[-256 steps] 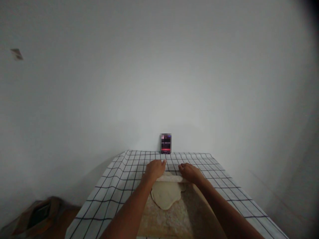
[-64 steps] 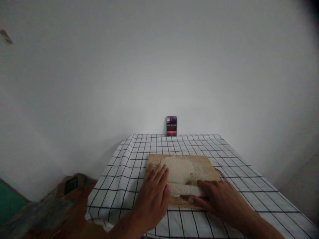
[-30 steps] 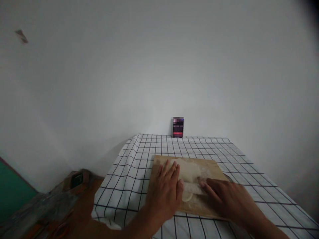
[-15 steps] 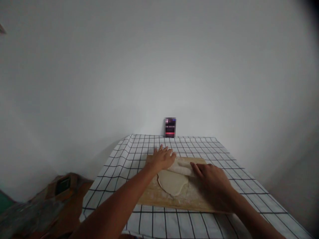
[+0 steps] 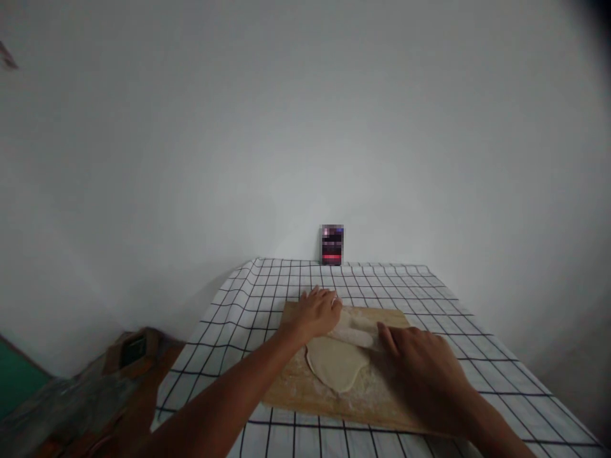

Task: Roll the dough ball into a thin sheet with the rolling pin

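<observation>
A pale rolling pin [image 5: 352, 336] lies across a floured wooden board [image 5: 286, 393]. At its left end my left hand [image 5: 319, 314] is closed over it, fingers curled. The other end is in my right hand [image 5: 422, 356], with the thumb pointing along the pin and the remaining fingers mostly hidden behind the back of the hand. A flat, roughly rounded sheet of dough [image 5: 337, 365] rests on the board on the near side of the pin. Flour dusts the wood around the dough.
A white cloth with black grid lines [image 5: 229, 334] covers the table. Against the wall [image 5: 305, 127] at the far edge stands a small dark, blurred-out rectangular object [image 5: 333, 245]. A brown box [image 5: 135, 352] and clear plastic [image 5: 62, 407] lie low at the left.
Both hands and the pin sit slightly nearer in view; the camera has shifted a little as well. My left fingers, more spread before, now look more curled.
</observation>
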The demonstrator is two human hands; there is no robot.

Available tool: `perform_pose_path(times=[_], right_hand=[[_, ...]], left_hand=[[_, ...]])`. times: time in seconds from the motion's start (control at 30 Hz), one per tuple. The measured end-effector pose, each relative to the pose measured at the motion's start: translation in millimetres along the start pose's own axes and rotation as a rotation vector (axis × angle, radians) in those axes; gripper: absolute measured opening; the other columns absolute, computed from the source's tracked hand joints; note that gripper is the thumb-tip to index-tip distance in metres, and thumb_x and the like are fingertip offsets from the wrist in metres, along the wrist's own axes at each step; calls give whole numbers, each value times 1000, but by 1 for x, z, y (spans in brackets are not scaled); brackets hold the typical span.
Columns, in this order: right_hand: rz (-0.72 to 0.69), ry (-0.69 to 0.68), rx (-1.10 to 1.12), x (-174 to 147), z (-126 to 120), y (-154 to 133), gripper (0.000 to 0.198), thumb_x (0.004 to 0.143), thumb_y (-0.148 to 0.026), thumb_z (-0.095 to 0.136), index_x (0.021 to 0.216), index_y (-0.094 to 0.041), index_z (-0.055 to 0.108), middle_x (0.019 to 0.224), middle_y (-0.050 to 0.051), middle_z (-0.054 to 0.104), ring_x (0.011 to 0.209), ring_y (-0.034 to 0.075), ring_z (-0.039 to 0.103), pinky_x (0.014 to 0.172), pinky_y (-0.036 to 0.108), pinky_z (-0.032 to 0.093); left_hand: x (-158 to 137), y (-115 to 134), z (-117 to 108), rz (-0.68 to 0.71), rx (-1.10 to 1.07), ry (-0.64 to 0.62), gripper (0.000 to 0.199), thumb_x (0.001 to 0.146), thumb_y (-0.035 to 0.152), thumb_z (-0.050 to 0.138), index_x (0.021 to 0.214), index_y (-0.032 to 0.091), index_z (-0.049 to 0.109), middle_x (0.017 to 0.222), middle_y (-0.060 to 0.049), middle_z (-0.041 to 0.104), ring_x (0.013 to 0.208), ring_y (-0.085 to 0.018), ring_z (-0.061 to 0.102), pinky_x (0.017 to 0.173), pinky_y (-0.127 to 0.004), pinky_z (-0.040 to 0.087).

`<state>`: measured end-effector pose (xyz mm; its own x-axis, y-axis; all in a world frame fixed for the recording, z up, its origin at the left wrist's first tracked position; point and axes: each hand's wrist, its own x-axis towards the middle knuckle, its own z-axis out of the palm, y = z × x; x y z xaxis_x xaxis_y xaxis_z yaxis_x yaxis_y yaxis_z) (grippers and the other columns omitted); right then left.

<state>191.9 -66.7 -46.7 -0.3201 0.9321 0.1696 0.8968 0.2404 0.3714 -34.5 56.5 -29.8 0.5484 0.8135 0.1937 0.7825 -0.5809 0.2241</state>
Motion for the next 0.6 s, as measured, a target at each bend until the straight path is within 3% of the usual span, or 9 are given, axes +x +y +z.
perform_pose_path(times=[0.1, 0.2, 0.33, 0.4, 0.5, 0.6], right_hand=[[-13, 82, -21, -9, -1, -10, 53, 95, -16, 51, 147, -20, 54, 109, 14, 76, 80, 26, 72, 61, 31, 48], [-7, 89, -3, -15, -5, -20, 50, 94, -19, 54, 143, -22, 58, 113, 13, 77, 81, 27, 73, 58, 31, 47], [68, 69, 151, -24, -12, -29, 29, 103, -29, 45, 122, -29, 67, 90, 5, 77, 73, 22, 73, 49, 28, 34], [94, 52, 221, -28, -16, -32, 31, 107, -35, 38, 112, -30, 68, 84, 3, 74, 69, 21, 72, 47, 28, 29], [111, -1, 233, -28, -21, -31, 35, 109, -38, 35, 112, -30, 69, 88, 5, 75, 71, 22, 73, 48, 28, 28], [97, -73, 198, -20, -27, -25, 33, 104, -32, 45, 128, -31, 67, 94, 7, 77, 77, 25, 73, 52, 27, 35]], left_hand=[[-18, 8, -4, -59, -2, 10, 45, 108, 38, 35, 143, 22, 58, 153, -5, 59, 148, -28, 45, 125, -52, 34], [-41, 17, -11, -34, 33, 61, 47, 106, 37, 38, 147, 21, 57, 154, -6, 59, 148, -28, 46, 125, -50, 34], [-75, 27, -13, 6, 104, 201, 48, 105, 33, 41, 148, 18, 56, 152, -9, 60, 149, -32, 44, 125, -57, 31], [-86, 29, -12, 10, 122, 261, 48, 105, 30, 41, 148, 17, 55, 151, -10, 61, 147, -33, 46, 125, -60, 29], [-85, 27, -10, 9, 122, 265, 47, 104, 28, 41, 147, 17, 55, 150, -11, 62, 144, -31, 49, 125, -57, 31], [-64, 24, -12, 13, 109, 165, 43, 104, 26, 40, 141, 17, 61, 145, -9, 66, 138, -26, 56, 121, -46, 38]])
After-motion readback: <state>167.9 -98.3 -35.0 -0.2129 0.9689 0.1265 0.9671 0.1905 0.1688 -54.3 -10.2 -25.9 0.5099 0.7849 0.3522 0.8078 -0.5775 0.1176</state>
